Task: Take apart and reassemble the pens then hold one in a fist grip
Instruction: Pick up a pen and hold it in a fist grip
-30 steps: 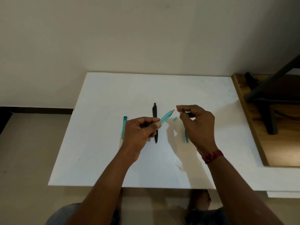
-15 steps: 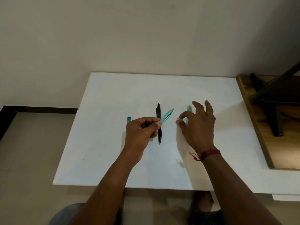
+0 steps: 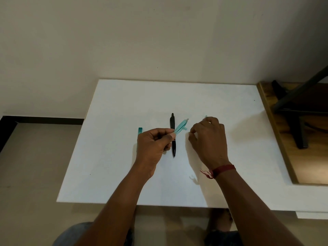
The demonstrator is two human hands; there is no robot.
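My right hand point(image 3: 209, 141) has dropped right of the slim black pen point(image 3: 172, 121), its grasp untellable, while my left hand point(image 3: 152, 144) pinches the translucent teal plastic barrel point(image 3: 181, 127), so dismantling seems unfinished.

Dim warm light (soft shadows), slightly blurry

— What sits around the black pen point(image 3: 172, 122)?
— It lies flat on the white table point(image 3: 115, 139). The left hand point(image 3: 152, 144), just left of it, pinches a teal barrel point(image 3: 181, 127) slanting above it.
— And right of it?
— The right hand point(image 3: 209, 141), fingers curled down toward the table; any grip is hidden. Farther left, a teal pen point(image 3: 139, 130) peeks out.
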